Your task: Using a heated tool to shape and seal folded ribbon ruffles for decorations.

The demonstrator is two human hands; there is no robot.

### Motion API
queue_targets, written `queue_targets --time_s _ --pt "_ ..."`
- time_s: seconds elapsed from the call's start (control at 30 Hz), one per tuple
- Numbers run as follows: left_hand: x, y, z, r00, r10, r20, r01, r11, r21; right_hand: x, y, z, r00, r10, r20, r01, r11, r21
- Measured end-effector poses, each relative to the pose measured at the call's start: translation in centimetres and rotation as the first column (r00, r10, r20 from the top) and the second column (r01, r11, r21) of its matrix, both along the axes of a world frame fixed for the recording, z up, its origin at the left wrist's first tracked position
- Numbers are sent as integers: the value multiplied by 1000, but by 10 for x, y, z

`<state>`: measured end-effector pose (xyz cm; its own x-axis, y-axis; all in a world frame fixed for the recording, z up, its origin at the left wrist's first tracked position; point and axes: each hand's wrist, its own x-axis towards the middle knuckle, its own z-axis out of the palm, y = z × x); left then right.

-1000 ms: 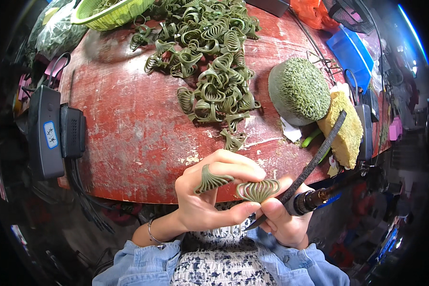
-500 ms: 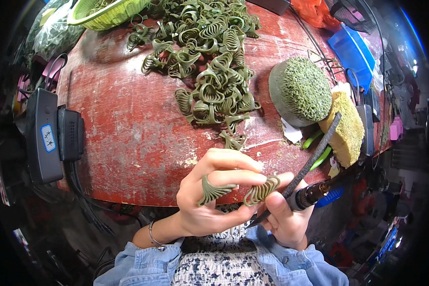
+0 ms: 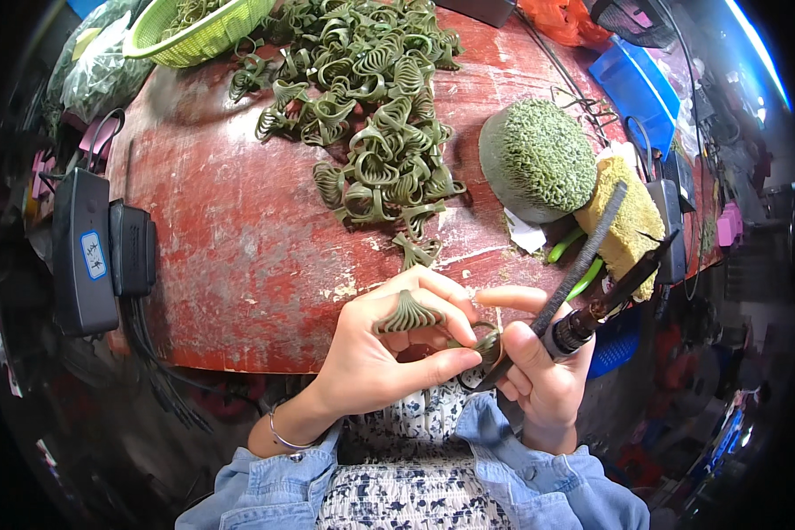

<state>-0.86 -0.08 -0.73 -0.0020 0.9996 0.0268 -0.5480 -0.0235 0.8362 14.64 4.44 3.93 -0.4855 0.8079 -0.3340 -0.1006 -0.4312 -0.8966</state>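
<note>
My left hand (image 3: 375, 344) pinches a green ribbed ring (image 3: 486, 346) between thumb and fingertips, its opening partly turned toward me. A second green ring with fanned ribs (image 3: 411, 314) sits around one of its fingers. My right hand (image 3: 543, 371) is closed around a long dark file (image 3: 583, 252) and a dark pen-like tool with a thin tip (image 3: 596, 309), which slants up to the right. The file's lower end lies beside the pinched ring; fingers hide whether they touch. Many similar green rings (image 3: 380, 168) lie heaped on the red worn table (image 3: 230, 265) beyond my hands.
To the right stand a round block covered in green shavings (image 3: 548, 159) and a yellow spongy block (image 3: 627, 216). A blue bin (image 3: 640, 88) is behind them. Black power boxes with cables (image 3: 84, 252) stand at the left edge. A yellow-green basket (image 3: 199, 35) sits at the far left.
The pinched ring has turned, from showing its ribbed face to showing its opening. My right index finger has stretched out away from it. The tabletop has shifted slightly left in view.
</note>
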Motion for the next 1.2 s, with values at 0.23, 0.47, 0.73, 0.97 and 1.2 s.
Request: queue_targets --time_s 0.23,0.47,0.73,0.97,1.2 --pt "1 1 10 997 71 0 -71 990 -125 23 8 14 800 -593 89 463 704 539" --pt "2 4 5 952 207 -225 -207 978 23 80 9 25 655 -611 444 205 710 674" --pt "7 0 4 926 312 -213 -328 943 -45 88 -1 9 330 -729 600 194 674 713" --pt "10 -2 9 858 394 -330 -429 903 -37 93 -4 5 123 -734 668 -74 664 744" --pt "9 -4 0 822 423 -380 -442 896 41 81 -11 1 281 -808 517 205 577 790"
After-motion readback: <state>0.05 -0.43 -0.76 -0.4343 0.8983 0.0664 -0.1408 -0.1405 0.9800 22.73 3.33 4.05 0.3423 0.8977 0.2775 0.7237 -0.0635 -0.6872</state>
